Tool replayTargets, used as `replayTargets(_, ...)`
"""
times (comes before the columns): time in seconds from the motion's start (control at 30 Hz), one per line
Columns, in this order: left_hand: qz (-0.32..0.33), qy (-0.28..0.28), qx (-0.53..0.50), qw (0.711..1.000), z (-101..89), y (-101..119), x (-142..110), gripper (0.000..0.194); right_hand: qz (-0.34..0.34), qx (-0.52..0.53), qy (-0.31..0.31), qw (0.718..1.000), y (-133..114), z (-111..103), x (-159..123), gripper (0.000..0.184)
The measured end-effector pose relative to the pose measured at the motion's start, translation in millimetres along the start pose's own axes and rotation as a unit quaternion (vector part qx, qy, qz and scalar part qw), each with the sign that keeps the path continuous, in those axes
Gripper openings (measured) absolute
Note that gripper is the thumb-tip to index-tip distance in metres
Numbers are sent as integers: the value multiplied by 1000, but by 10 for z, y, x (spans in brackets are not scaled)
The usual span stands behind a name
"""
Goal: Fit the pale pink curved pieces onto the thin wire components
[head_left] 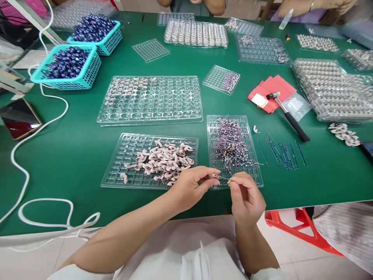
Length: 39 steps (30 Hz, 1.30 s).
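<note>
My L grip [189, 186] is clamped on a shell [214, 176], thumb + fingertips pinching it, what looks like its open end turned to my R grip [247, 196], prob. so the wire gets a straight run. R grip is closed too, thumb + index tips together on that thin wire [223, 178], which spans the gap to the shell; how deep it goes in, can't tell, too small. Both are held low over the near edge of the wire tray [250, 134], likely bc that's handy to both heaps.

The wires [230, 140] lie tangled inside the wire tray, its rim presumably stopping strays. Just L of the wire tray is the shell tray [116, 163], loose shells [166, 159] heaped mostly on the side nearest the wire tray, a short reach for my L grip I'd say. Behind + L of the wire tray, the big tray [163, 105] has pcs [125, 87] in its far L pockets, prob. so they don't roll.

Just R of the wire tray, blue sticks [282, 155] lie roughly side by side on the counter [186, 58], maybe for easy picking. Farther back R of it, the hammer [287, 112] rests partly on red packs [279, 87], clear of my R grip
</note>
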<state>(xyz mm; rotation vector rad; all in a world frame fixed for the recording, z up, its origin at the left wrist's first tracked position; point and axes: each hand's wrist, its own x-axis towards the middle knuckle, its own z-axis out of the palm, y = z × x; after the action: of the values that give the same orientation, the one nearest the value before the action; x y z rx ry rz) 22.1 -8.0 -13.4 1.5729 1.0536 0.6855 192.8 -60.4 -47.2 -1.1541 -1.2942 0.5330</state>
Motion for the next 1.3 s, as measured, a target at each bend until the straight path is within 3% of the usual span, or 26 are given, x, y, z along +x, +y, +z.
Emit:
replayTargets(0.63, 8, 11, 23, 1000, -7, -3, 11, 19, -20, -28, -5, 999, 8, -15, -13, 21)
replayTargets(0.87, 20, 10, 27, 999, 0, -2, 8, 19, 7, -40, -28, 999, 6, -1, -13, 17)
replayTargets(1.3, 31, 13, 43, 999, -6, 5, 16, 18, 36, -60, -11, 998, -3, -3, -14, 13)
